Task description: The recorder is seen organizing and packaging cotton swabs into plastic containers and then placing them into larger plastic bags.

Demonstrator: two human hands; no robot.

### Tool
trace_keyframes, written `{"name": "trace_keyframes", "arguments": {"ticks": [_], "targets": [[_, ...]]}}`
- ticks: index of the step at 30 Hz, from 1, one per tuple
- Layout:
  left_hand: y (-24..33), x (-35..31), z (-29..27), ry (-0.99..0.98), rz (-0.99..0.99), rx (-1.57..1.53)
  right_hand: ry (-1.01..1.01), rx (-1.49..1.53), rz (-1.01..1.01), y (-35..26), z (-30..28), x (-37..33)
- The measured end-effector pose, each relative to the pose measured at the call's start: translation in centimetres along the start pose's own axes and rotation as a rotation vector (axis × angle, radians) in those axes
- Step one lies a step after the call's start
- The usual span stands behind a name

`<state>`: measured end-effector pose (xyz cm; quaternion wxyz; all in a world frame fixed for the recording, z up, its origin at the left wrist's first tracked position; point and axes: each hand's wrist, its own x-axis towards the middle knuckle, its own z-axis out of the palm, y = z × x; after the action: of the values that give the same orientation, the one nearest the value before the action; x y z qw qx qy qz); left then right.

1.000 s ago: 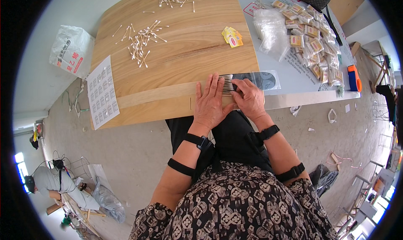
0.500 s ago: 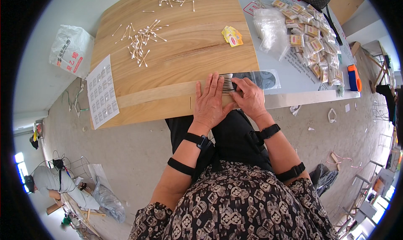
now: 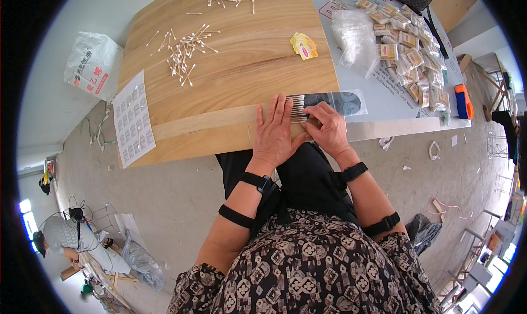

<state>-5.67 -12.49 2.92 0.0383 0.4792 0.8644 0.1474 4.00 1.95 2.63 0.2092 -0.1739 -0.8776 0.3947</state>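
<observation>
At the front edge of the wooden table, my left hand (image 3: 273, 128) lies flat with its fingers stretched out. Its fingertips rest over the left part of a neat row of cotton swabs (image 3: 297, 106). My right hand (image 3: 328, 124) is closed, its fingers curled at the right side of that row. Whatever its fingertips pinch is hidden. Just beyond the right hand is a clear plastic bag (image 3: 355, 102) with a dark rounded shape under it. Loose cotton swabs (image 3: 189, 49) lie in a heap farther left, and a small stack of yellow cards (image 3: 304, 46) sits to the right.
On the grey surface at right are clear bags (image 3: 354, 42), a pile of filled packets (image 3: 413, 59) and an orange-and-blue tape dispenser (image 3: 464, 101). A printed sheet (image 3: 134, 119) overhangs the table's left edge. Another person (image 3: 71, 242) is at lower left.
My right hand's fingers have shifted slightly and curled back toward me, so more of the swab row shows. The left hand stays in place.
</observation>
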Motion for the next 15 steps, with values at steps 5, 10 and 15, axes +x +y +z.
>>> {"name": "trace_keyframes", "arguments": {"ticks": [5, 10, 15], "targets": [[-0.03, -0.02, 0.07, 0.01, 0.006, 0.009, 0.007, -0.01, -0.017, 0.06, -0.05, -0.14], [0.07, 0.0, 0.05, 0.011, 0.008, 0.004, 0.023, -0.003, -0.034, 0.12, -0.11, -0.2], [0.04, 0.03, 0.07, 0.019, 0.01, 0.004, 0.012, 0.038, -0.011, 0.21, -0.08, -0.31]]}}
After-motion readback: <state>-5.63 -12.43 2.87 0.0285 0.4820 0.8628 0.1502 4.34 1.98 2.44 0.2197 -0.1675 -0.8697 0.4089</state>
